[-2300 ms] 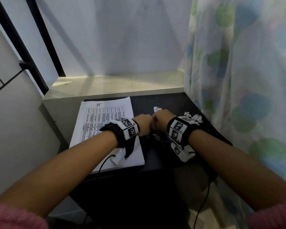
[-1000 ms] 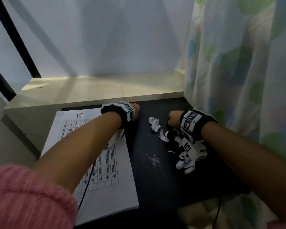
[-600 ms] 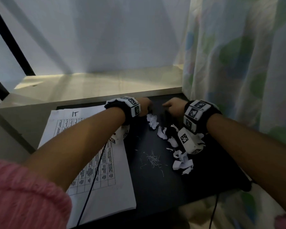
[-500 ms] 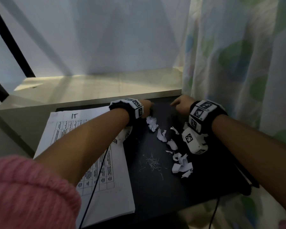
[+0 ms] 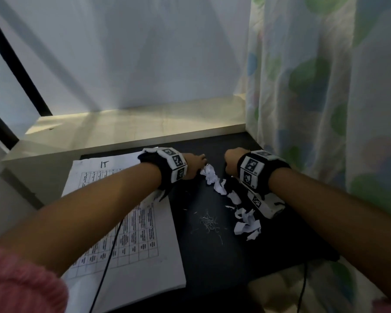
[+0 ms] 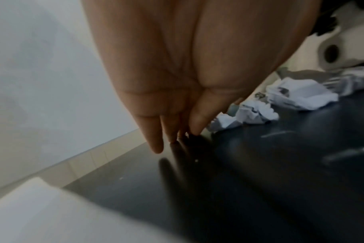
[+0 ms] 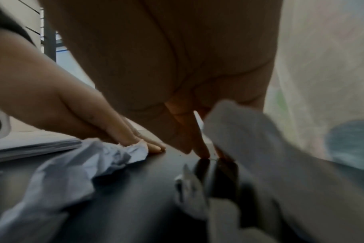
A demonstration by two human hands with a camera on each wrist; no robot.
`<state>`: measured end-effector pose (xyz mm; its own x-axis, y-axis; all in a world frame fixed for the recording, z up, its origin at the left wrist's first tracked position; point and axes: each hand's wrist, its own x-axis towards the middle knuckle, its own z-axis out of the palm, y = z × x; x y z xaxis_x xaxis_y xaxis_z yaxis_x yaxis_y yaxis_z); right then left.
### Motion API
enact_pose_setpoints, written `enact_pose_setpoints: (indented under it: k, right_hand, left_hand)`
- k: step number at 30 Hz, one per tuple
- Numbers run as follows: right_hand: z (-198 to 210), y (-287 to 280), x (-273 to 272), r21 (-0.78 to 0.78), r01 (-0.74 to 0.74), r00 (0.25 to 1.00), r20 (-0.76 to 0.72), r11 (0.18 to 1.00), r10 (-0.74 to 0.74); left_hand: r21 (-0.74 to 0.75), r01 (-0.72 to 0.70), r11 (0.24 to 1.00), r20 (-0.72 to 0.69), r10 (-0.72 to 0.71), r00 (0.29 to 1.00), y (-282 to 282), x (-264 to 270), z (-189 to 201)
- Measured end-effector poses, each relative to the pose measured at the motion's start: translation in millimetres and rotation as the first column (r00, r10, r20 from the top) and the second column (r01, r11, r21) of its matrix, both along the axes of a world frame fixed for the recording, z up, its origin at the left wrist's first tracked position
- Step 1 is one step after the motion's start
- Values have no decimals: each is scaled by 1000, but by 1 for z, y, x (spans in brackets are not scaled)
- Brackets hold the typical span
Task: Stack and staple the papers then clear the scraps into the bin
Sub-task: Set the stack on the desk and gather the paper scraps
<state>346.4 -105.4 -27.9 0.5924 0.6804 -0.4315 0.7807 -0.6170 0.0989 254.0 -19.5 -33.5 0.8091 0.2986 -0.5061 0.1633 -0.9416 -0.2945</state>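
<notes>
Head view: high, looking forward and down over the bench (image 5: 208, 256). Left wrist view: low, very close, along the fingers (image 6: 156, 131) toward the scraps (image 6: 254, 113). Right wrist view: equally low; shares those scraps (image 7: 123, 152).

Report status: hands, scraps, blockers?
Left hand open, fingertips on desk. Right hand likewise, holding nothing. Scraps on desk. No bin in view.

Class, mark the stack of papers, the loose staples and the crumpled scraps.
stack of papers (image 5: 127, 224), head view, printed table.
loose staples (image 5: 209, 222), head view, middle of pile.
crumpled scraps (image 5: 246, 224), head view, nearest clump.
</notes>
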Motion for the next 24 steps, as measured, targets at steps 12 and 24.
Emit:
enact_pose_setpoints:
  k: [12, 24]
  right_hand:
    - [6, 39, -48, 181, -270, 958, -51, 946, 283]
    - [29, -35, -57, 294, -317, 929, -94, 902, 358]
  left_hand:
    - [-159, -148, 976, 102, 165, 981, -14, -68, 4]
    - [-413, -17, 911, 404, 200, 893, -37, -110, 9]
